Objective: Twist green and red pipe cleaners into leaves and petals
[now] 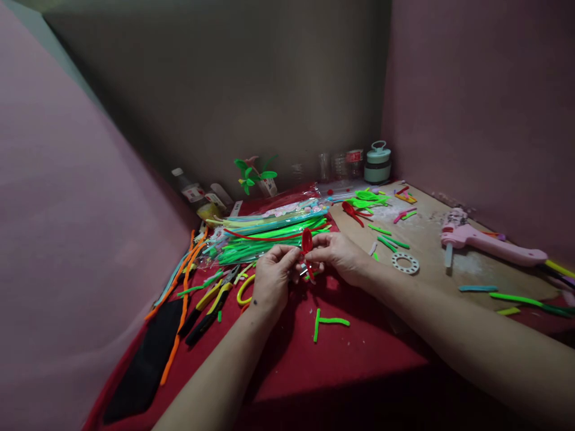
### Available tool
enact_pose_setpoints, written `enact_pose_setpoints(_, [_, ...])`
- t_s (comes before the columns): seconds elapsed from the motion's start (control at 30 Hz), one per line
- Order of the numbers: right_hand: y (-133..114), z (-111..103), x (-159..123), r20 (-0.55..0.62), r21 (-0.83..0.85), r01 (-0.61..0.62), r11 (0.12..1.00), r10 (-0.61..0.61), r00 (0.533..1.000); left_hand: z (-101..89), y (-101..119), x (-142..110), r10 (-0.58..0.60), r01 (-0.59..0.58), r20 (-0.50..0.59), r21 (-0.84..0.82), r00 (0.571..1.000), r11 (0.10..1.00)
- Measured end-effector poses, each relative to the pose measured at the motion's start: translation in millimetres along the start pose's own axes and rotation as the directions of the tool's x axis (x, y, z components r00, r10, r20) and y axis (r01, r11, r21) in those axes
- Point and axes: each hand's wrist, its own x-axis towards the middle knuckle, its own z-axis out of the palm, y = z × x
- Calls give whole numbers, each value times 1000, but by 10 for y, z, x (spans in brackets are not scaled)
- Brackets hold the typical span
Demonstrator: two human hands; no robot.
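A red pipe cleaner [306, 240] stands upright between my hands, bent into a narrow loop, with a tail hanging below. My left hand [273, 272] pinches it low on its left side, fingers closed. From the right, my right hand [338, 254] grips it beside the loop with thumb and fingers together. Something small and shiny shows under the fingertips, too little seen to name. Just behind lies a bundle of green pipe cleaners [256, 242]. Nearer me on the red cloth [287, 365], two short green pieces [332, 321] form a sideways T.
Pliers [211, 305] and yellow-handled scissors [245, 291] lie by my left hand. On the right are a pink glue gun [494, 240], a white ring with holes [405, 263] and cut green pieces [393, 242]. Bottles [191, 190] and a pipe-cleaner plant [256, 173] stand at the back.
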Motion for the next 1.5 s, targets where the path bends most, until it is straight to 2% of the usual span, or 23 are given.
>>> enact_pose_setpoints(0.13, [-4, 18, -5, -46, -53, 7, 999, -9, 999, -36, 28, 12, -51, 47, 80, 56, 995, 997])
enact_pose_setpoints(0.27, [-32, 41, -29, -11, -56, -4, 998, 4, 1000, -55, 70, 14, -150, 137, 140, 99, 979, 986])
enact_pose_setpoints(0.4, [-28, 43, -38, -3, -57, -16, 998, 16, 1000, -47, 56, 25, -160, 159, 96, 17, 982, 987])
enact_pose_setpoints(0.53, [18, 17, -24, 35, -64, -132, 989, 134, 990, -41, 19, 44, -146, 149, 57, -51, 988, 987])
enact_pose_setpoints(0.7, [54, 4, -27, 147, 32, -173, 984, 167, 975, -39, -11, 60, -106, 112, 67, -83, 992, 990])
enact_pose_setpoints(0.87, [51, 34, -44, 162, 126, -216, 968, 195, 967, -3, -5, 44, -113, 124, 82, -142, 990, 982])
enact_pose_setpoints(1.0, [84, 36, -36, 155, 158, -224, 962, 200, 967, 22, 8, 21, -121, 129, 65, -151, 991, 980])
enact_pose_setpoints(1.17, [136, 20, -26, 188, 104, -222, 970, 200, 962, 45, 5, 2, -136, 145, 65, -164, 989, 976])
enact_pose_setpoints(1.37, [35, 21, -61, 179, 20, -239, 971, 232, 956, 13, 16, 12, -88, 92, 43, -112, 995, 989])
enact_pose_setpoints(1.43, [-9, 20, -66, 137, 43, -205, 978, 197, 971, -7, 35, 14, -80, 82, 29, -90, 996, 993])
enact_pose_setpoints(1.5, [-31, 21, -63, 71, 72, -119, 990, 114, 991, -15, 58, 4, -80, 81, 16, -64, 997, 995])
